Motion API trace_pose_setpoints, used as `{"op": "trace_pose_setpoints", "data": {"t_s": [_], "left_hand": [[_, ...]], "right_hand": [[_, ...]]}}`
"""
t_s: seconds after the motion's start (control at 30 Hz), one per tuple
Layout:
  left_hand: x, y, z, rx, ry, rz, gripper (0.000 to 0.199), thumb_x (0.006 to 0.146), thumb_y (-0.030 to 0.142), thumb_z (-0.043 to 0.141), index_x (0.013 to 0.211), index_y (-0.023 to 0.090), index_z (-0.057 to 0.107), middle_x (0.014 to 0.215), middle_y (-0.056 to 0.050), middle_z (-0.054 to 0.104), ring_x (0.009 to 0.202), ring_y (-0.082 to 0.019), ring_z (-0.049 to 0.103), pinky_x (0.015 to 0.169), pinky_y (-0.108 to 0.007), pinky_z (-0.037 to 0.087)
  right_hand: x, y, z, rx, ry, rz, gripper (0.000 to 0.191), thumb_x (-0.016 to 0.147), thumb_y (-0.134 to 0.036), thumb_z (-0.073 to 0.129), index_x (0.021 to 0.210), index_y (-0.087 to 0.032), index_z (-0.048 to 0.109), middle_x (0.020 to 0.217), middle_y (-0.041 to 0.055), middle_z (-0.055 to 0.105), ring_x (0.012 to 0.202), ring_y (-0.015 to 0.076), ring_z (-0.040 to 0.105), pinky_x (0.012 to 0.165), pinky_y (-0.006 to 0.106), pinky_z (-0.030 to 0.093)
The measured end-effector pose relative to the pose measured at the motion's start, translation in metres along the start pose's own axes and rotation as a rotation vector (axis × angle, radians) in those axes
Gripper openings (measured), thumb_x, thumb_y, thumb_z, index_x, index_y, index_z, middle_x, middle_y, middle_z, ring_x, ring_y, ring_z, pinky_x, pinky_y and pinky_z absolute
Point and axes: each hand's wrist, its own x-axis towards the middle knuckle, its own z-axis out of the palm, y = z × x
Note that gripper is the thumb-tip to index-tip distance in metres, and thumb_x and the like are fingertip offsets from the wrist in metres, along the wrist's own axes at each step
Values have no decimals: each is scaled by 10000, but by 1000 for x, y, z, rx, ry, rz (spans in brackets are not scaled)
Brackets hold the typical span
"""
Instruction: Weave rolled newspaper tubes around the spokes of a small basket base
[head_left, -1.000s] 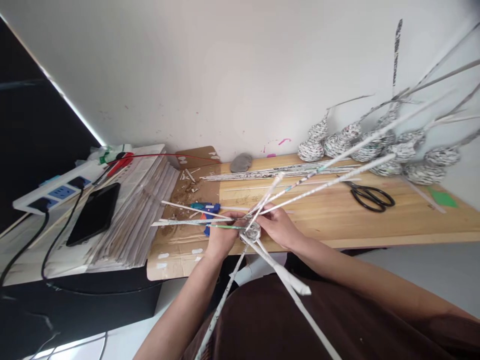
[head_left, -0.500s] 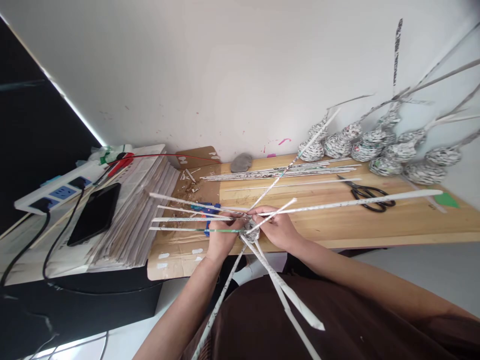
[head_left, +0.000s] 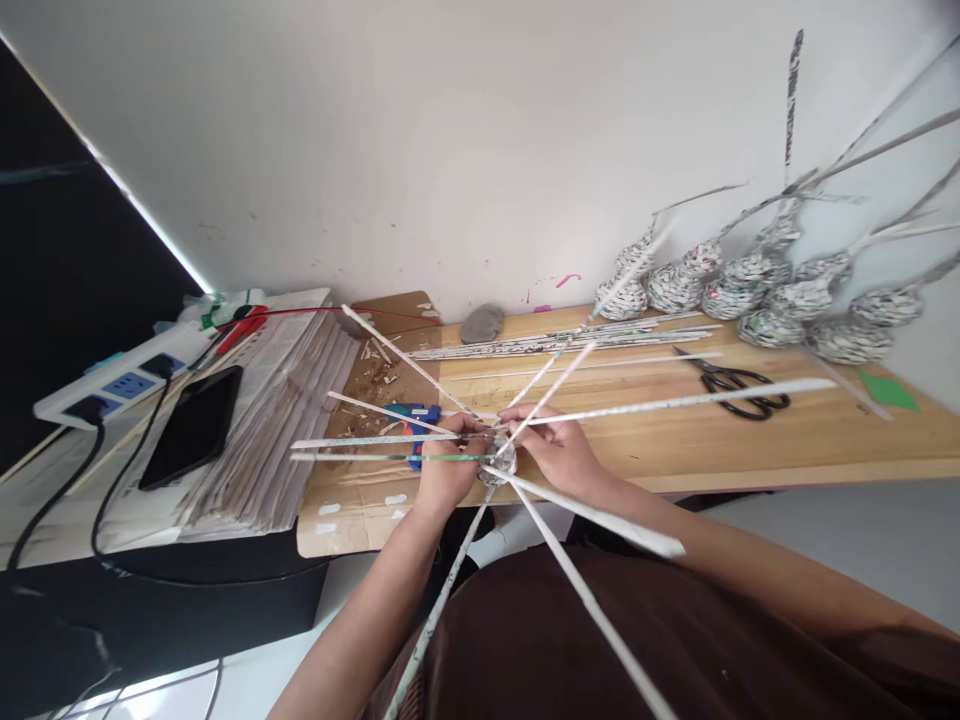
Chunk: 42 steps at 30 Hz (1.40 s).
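A small woven paper piece (head_left: 499, 461) sits between my hands at the table's front edge, with several rolled-paper sticks fanning out from it. My left hand (head_left: 450, 462) is closed round its left side and on the sticks that point left. With fingers pinched, my right hand (head_left: 553, 445) grips a rolled-paper stick (head_left: 675, 402) that stretches to the right. One stick (head_left: 592, 602) hangs down over the brown clothing, and another (head_left: 551, 368) slants up toward the wall. The fingertips partly hide the weave.
Woven paper gourds (head_left: 750, 290) line the back right. Black scissors (head_left: 742, 388), loose paper sticks (head_left: 570, 340) and a grey stone (head_left: 482, 323) lie on the wooden table. Behind my left hand is a blue glue gun (head_left: 424, 425). Left are stacked newspapers (head_left: 277, 420), a phone (head_left: 193, 425) and a power strip (head_left: 112, 385).
The woven piece has turned slightly in my hands. Upper left sticks now angle higher, and one lower stick has swung to the right. My right hand stays close to the weave.
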Motion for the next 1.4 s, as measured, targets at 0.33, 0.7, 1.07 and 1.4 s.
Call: {"op": "trace_pose_setpoints", "data": {"t_s": [0.33, 0.7, 1.07, 1.4], "left_hand": [[0, -1, -1, -43, 80, 16, 126, 735, 271, 716, 705, 182, 632, 648, 6, 641, 592, -124, 554, 578, -226, 433], [-8, 11, 1, 128, 63, 65, 75, 727, 148, 622, 715, 186, 686, 682, 0, 696, 620, -145, 613, 591, -234, 454], [-8, 15, -1, 262, 24, 123, 170, 681, 96, 600, 749, 181, 731, 752, -51, 745, 696, -207, 662, 657, -295, 474], [-8, 3, -3, 167, -22, 205, 130, 662, 96, 619, 710, 185, 701, 724, -32, 715, 697, -194, 642, 662, -286, 481]], "right_hand": [[-3, 2, -2, -121, -116, 106, 271, 825, -386, 707, 1001, -183, 671, 960, 64, 740, 870, 188, 705, 800, 327, 566], [4, -19, -1, -721, -117, -372, 220, 852, -228, 680, 1071, -206, 689, 956, 69, 734, 852, 197, 675, 773, 310, 508], [12, -10, 7, -820, -231, -574, 168, 942, -160, 535, 939, -200, 699, 877, 64, 718, 804, 178, 650, 743, 273, 480], [13, -21, 12, -657, -389, -638, 189, 924, -125, 532, 968, -218, 691, 937, 62, 722, 886, 182, 664, 814, 302, 524]]}}
